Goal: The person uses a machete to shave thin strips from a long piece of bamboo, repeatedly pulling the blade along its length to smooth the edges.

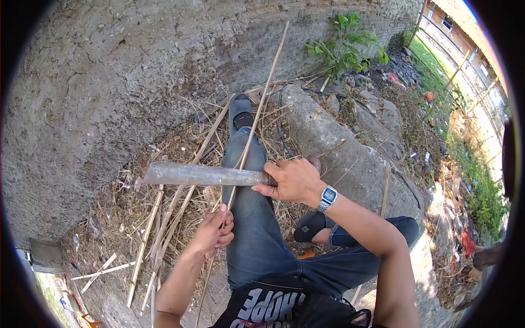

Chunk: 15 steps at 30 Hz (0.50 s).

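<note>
right hand (295, 180) gripping a big knife (202, 175), blade laid across a thin bamboo stick (257, 115), left hand (214, 232) closed around the stick's lower part, above an outstretched leg (249, 218) in jeans

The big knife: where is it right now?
In the head view, the big knife lies crosswise mid-frame, gripped by the right hand, its blade against the thin stick above the left hand.

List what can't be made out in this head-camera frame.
- Knife handle: hidden inside the right hand.
- Thin bamboo strip: lower end cut off by the bottom edge, a stretch covered by the left hand.
- Shirt lettering: cropped by the bottom edge.
</note>
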{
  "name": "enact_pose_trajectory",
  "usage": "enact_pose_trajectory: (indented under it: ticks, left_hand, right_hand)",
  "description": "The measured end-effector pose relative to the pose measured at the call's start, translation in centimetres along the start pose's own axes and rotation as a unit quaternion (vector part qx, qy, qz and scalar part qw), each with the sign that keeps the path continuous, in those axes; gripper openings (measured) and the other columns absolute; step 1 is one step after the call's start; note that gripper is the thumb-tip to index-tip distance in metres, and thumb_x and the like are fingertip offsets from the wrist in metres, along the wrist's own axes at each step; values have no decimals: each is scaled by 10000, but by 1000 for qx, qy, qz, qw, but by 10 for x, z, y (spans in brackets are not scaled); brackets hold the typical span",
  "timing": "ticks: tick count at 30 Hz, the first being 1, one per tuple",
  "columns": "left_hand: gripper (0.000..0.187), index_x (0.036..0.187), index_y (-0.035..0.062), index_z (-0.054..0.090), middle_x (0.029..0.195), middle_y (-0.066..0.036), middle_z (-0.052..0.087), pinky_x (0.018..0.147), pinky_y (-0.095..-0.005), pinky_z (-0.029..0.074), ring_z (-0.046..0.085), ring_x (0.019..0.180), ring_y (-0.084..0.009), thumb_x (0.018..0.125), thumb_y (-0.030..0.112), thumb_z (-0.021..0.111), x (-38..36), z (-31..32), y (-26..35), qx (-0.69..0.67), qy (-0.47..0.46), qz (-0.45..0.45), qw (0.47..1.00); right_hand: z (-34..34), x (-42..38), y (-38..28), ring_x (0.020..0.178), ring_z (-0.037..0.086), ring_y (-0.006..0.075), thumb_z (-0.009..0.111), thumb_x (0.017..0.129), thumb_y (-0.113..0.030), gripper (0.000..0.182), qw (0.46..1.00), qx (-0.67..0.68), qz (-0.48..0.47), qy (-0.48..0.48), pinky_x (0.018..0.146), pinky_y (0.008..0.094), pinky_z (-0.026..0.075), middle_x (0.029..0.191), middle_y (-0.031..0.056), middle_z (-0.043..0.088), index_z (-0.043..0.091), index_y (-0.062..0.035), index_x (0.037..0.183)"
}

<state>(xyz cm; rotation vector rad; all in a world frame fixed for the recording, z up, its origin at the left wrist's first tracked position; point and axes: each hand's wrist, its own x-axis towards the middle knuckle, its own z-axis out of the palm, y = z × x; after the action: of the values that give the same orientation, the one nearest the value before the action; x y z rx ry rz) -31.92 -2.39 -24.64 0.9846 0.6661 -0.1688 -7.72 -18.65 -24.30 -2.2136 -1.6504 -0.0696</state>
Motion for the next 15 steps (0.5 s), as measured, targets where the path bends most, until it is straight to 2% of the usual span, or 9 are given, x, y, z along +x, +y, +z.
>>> enact_pose_trajectory:
  ticks: [1,3,5,7,8,11,14,15]
  left_hand:
    - [458,901,103,479,613,66,287,419,-255,170,236,464,-56,1121,505,474,-1,-1,2,-9,-6,-6,1000]
    - [459,894,106,473,607,67,285,413,-255,170,234,459,-56,1120,505,474,1,-2,7,-11,-14,-5,1000]
    - [462,885,113,467,593,70,273,407,-254,176,233,451,-58,1114,514,482,-2,-6,3,-53,-51,-29,997]
    - [474,857,114,468,566,75,245,378,-241,172,212,425,-43,1092,522,527,-7,-4,4,-40,-40,-32,998]
    - [467,868,117,468,572,76,247,389,-243,177,210,431,-45,1099,522,511,-9,-3,3,-40,-37,-39,998]
    - [455,878,124,469,569,76,251,393,-245,184,207,431,-48,1105,518,498,-6,-3,1,-76,-67,-49,994]
    - [439,875,125,472,566,76,261,392,-247,194,217,431,-52,1107,496,508,-14,3,6,-76,-44,-44,995]
    - [439,875,125,472,566,76,261,392,-247,194,217,431,-52,1107,496,508,-18,0,2,-73,-43,-44,995]
  right_hand:
    - [-3,-1,-8,611,704,381,517,971,-738,679,1000,-2,1,3,535,479,549,642,168,664,654,-74,930]
    - [-10,-7,-24,617,704,391,505,985,-726,666,995,58,38,-76,556,494,557,621,180,652,660,-82,920]
    - [-11,-14,-20,624,703,399,497,995,-716,662,996,58,11,-68,579,513,561,608,179,649,666,-83,898]
    - [-21,-7,4,603,686,404,555,975,-709,634,996,25,56,-60,557,504,543,580,142,628,681,-91,910]
    - [-20,-4,22,605,682,409,556,983,-693,621,991,71,104,-35,556,508,540,577,141,626,682,-90,903]
    - [-27,0,6,625,687,425,554,990,-683,616,991,40,128,-25,578,531,542,593,176,630,680,-85,915]
    - [-29,-18,-15,634,682,447,527,994,-703,648,996,31,55,-66,597,534,547,611,194,639,669,-74,930]
    - [-29,-18,-6,634,682,447,527,994,-703,648,996,32,57,-63,597,534,547,611,194,639,669,-74,930]
